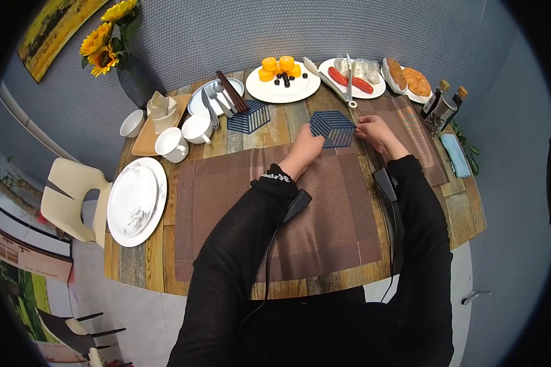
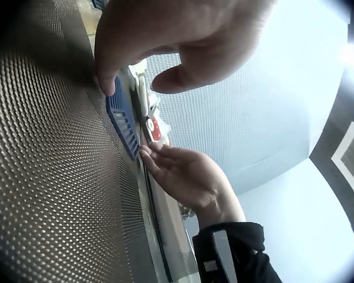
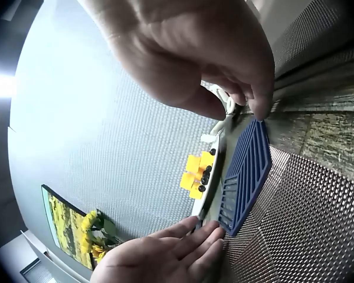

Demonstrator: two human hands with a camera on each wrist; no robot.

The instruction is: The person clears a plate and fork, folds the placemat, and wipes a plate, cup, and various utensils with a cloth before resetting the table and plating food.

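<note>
A dark blue slatted hexagonal trivet (image 1: 332, 129) lies at the far edge of the brown woven placemat (image 1: 275, 214), between both hands. My left hand (image 1: 306, 148) touches its left corner with the fingertips, thumb held apart in the left wrist view. At the opposite corner are the fingertips of my right hand (image 1: 376, 133). The right wrist view shows the left hand (image 3: 165, 253) with fingers extended against the trivet's edge (image 3: 248, 177). From the left wrist, the right hand (image 2: 186, 177) shows its palm and loosely bent fingers.
A second blue trivet (image 1: 249, 118) lies to the left. Behind are a fruit plate (image 1: 260, 92), a sausage plate (image 1: 373, 95) with tongs (image 1: 349, 79), and a cutlery tray (image 1: 196, 103). White cups (image 1: 171, 145) and stacked plates (image 1: 161, 202) stand left; a pepper grinder (image 1: 441, 114) stands right.
</note>
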